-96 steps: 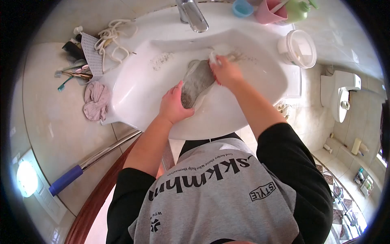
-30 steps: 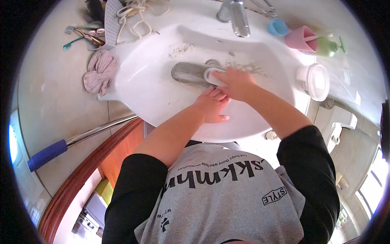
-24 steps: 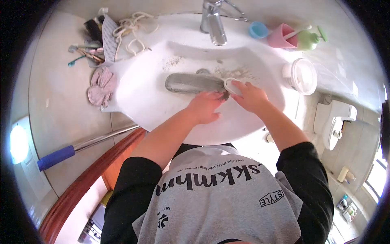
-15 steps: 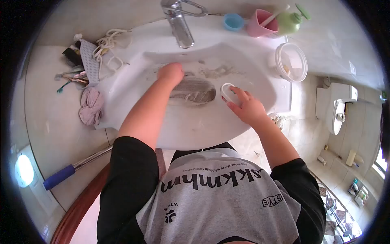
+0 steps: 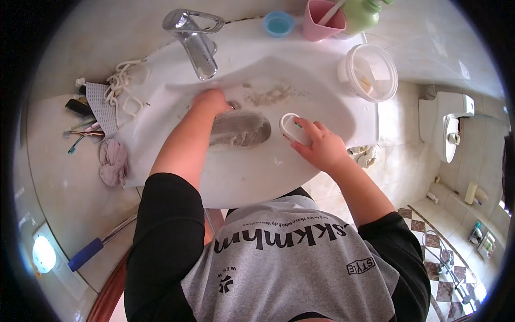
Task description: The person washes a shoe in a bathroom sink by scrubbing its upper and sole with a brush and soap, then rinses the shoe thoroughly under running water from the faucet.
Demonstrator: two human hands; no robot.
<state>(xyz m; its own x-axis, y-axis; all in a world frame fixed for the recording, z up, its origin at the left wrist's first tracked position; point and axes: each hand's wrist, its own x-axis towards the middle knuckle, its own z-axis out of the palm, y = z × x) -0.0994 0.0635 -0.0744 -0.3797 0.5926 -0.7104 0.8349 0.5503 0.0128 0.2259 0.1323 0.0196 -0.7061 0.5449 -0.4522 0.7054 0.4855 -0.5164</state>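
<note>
A wet, grey-brown shoe (image 5: 244, 129) lies in the white sink (image 5: 252, 174), its long rounded sole facing up. My left hand (image 5: 211, 102) is closed at the shoe's left end, near the drain; its fingertips are hidden. To the right of the shoe, apart from it, my right hand (image 5: 323, 147) grips a white oval scrub brush (image 5: 289, 123). Thumb and fingers wrap the brush's side. Brown dirty water (image 5: 273, 95) smears the basin behind the shoe.
A chrome faucet (image 5: 198, 51) rises at the back. Along the rim stand a blue bowl (image 5: 278, 24), a pink cup (image 5: 323, 24), a green pump bottle (image 5: 360, 16) and a clear tub (image 5: 370, 72). White laces (image 5: 120, 88) and a pink cloth (image 5: 113, 161) lie left.
The view has shifted, moving the faucet leftward in the picture. The shoe's sole shows flatter, and the drain has come into sight beside my left hand. The brush stays in my right hand.
</note>
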